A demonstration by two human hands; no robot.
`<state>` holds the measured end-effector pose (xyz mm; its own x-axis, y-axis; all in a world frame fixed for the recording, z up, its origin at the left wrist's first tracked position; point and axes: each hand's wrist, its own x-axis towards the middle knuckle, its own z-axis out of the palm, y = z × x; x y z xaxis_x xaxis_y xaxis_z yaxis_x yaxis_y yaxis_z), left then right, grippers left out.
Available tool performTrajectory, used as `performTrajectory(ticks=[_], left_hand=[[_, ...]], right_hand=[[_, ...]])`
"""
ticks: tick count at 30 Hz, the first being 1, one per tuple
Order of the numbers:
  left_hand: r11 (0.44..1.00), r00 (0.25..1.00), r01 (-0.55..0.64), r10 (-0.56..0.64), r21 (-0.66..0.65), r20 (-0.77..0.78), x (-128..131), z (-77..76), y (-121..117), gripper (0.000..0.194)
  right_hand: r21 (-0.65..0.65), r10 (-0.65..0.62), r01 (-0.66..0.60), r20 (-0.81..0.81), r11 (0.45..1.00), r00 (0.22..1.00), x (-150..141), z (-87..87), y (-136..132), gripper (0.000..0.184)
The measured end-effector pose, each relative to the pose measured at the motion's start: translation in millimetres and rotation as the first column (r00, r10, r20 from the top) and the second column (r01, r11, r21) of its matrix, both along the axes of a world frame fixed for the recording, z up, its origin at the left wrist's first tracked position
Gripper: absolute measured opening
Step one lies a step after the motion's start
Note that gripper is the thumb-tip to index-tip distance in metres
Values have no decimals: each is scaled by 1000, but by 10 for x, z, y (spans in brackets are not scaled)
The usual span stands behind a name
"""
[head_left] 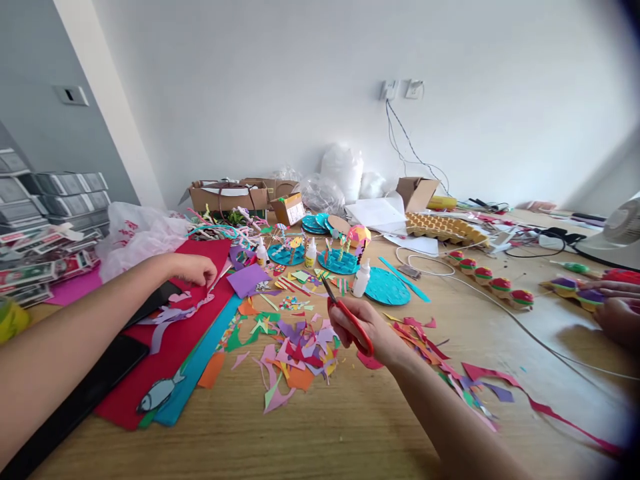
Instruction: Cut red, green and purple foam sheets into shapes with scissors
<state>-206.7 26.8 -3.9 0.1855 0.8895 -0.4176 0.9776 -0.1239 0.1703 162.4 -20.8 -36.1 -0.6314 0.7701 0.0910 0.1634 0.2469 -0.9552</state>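
My right hand (pixel 361 328) is closed around the red handles of a pair of scissors (pixel 345 315), blades pointing up and away over a heap of coloured paper scraps (pixel 295 347). My left hand (pixel 194 269) reaches out to the left, its fingers curled down on a red foam sheet (pixel 170 347), beside a purple paper piece (pixel 247 279). What the fingers pinch is hidden. A paper fish cut-out (pixel 159 393) lies on the sheets near the front.
On the wooden table (pixel 350 427) stand small glue bottles (pixel 361 277), teal paper discs (pixel 386 287), cardboard boxes (pixel 227 195), an egg tray (pixel 443 228) and cables. Another person's hands (pixel 617 307) work at the right edge. Stacked boxes (pixel 45 220) sit at left; a fan (pixel 617 233) at right.
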Motion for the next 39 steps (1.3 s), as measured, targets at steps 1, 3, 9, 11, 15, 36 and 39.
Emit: performTrajectory(ticks=[1, 3, 9, 11, 15, 36, 39], left_hand=[[1000, 1000, -5, 5, 0, -18, -43, -35, -15, 7], [1000, 999, -12, 12, 2, -53, -108, -98, -45, 9], [992, 989, 20, -2, 125, -148, -80, -78, -78, 21], [982, 988, 58, -30, 180, -154, 33, 3, -61, 22], [947, 984, 168, -145, 272, -105, 456, 131, -43, 20], [820, 764, 514, -571, 251, 300, 2390, -467, -418, 21], [843, 774, 485, -537, 233, 335, 2383, -485, -398, 21]], right_hand=[[5, -3, 3, 9, 1000, 1000, 1, -2, 4, 42], [5, 0, 0, 26, 1000, 1000, 6, -12, 14, 42], [35, -32, 33, -14, 999, 999, 68, -13, 44, 36], [61, -102, 108, -96, 992, 990, 104, 38, 53, 32], [105, -326, 345, -168, 933, 931, 215, 210, 113, 25], [443, -273, -129, 730, 887, 626, 814, -338, 357, 21], [414, -217, -181, 744, 892, 632, 804, -341, 404, 22]])
